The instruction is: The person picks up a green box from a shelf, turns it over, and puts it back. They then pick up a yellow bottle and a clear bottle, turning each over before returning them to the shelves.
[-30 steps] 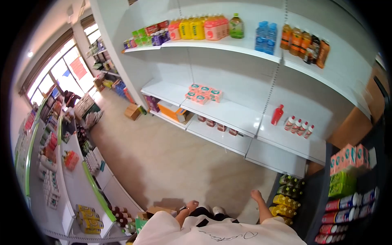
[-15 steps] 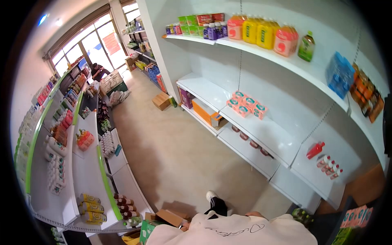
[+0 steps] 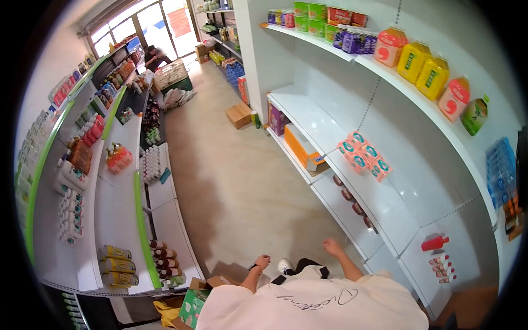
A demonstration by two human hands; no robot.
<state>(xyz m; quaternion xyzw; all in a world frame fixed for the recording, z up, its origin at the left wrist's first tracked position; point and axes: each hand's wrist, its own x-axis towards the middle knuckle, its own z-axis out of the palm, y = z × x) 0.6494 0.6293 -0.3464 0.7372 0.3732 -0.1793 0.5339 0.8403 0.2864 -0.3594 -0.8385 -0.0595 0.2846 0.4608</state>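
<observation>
My left hand (image 3: 263, 262) hangs low over the floor, with a dark band on the wrist. Its fingers look loosely relaxed and nothing shows in them. Out to the other side, my right hand (image 3: 331, 247) is likewise empty, its fingers loosely apart, near the lower shelves on the right. Neither hand touches any goods. Close to my left arm stands an opened cardboard carton (image 3: 220, 281) beside a green box (image 3: 193, 306). Pink shrink-wrapped packs (image 3: 364, 155) sit on the middle right shelf, above several brown-red jars (image 3: 352, 202).
Left shelving holds yellow cans (image 3: 118, 267), dark-red bottles (image 3: 165, 258) and white bottles (image 3: 70, 217). Juice bottles (image 3: 413, 61) line the upper right shelf. Down the aisle (image 3: 242, 181) are a cardboard box (image 3: 238, 115), a crate (image 3: 171, 76) and a seated person (image 3: 154, 58).
My view has swung to the right, so the scene sits differently. Both my forearms and hands, mostly hidden before, now reach out in front of my body.
</observation>
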